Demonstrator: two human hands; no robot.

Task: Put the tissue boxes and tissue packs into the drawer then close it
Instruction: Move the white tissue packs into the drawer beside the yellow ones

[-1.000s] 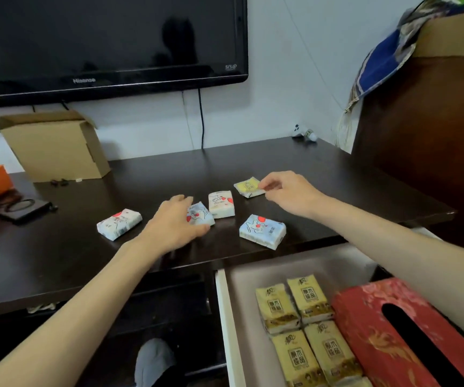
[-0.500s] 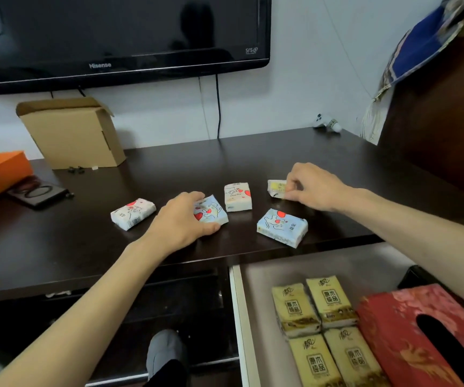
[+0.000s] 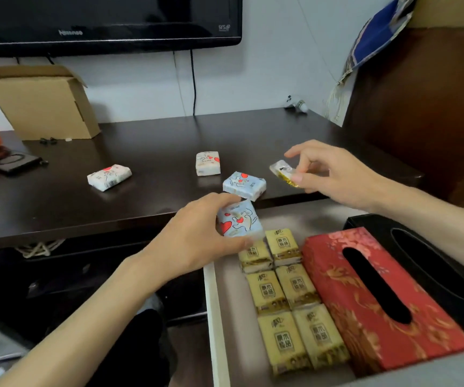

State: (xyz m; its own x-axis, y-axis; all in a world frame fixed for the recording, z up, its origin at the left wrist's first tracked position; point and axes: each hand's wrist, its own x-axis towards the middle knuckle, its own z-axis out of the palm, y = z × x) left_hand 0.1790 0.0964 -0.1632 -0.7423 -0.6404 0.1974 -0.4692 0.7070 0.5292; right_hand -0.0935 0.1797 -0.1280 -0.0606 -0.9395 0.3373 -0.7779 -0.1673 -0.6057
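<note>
Drawer (image 3: 216, 317) open: six yellow packs (image 3: 286, 297), red box (image 3: 337, 280), black box (image 3: 370, 223) in. Left hand (image 3: 197, 241) grip closed on blue pack (image 3: 239, 219), right hand (image 3: 334, 174) pinching small yellow pack (image 3: 282, 173). Three packs left on worktop (image 3: 152, 152); closing pending.

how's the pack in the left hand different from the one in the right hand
The pack in the left hand is pale blue with red hearts and a line drawing; the pack in the right hand is clear and yellow. The blue pack looks bigger and thicker, the yellow one small and thin. The left hand holds its pack over the open drawer; the right hand holds its pack over the table edge. Both are lifted off the table.
</note>
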